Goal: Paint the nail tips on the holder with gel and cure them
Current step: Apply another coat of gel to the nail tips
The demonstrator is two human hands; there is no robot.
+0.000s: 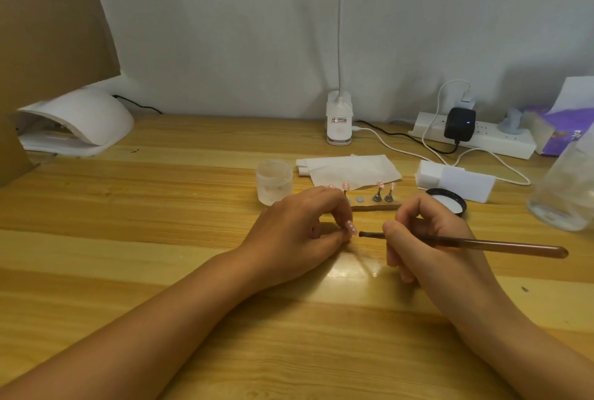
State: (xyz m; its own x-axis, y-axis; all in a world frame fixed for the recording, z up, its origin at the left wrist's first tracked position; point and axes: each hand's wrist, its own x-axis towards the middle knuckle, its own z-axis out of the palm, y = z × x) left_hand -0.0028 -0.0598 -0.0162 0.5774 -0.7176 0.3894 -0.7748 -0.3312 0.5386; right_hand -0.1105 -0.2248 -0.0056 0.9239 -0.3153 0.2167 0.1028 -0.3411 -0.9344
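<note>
From the head view, little writing can be read: the white desk lamp base (338,124) at the back of the wooden surface (160,213) carries a small sticker with red print, too fine to make out, and the purple pack (557,132) at the far right shows a few white letters cut off by a clear bottle (567,193). The left hand (299,227) has its grip pinched on a glossy pale pink nail tip (351,227) between thumb and fingertips, low over the surface. The right hand (427,238) has its grip curled round a brush (482,243) with a brown see-through handle; its dark end points left at the pinched tip, just short of it. Just behind both hands lies the holder (374,205), a wooden strip with round metal discs and small metal stands, several of them topped with pink tips (one disc is bare). A frosted open jar (274,181) stands to its left, a black-rimmed lid (446,202) to its right, and a folded tissue (348,169) behind. The white curing lamp (80,123) sits at the far left.
</note>
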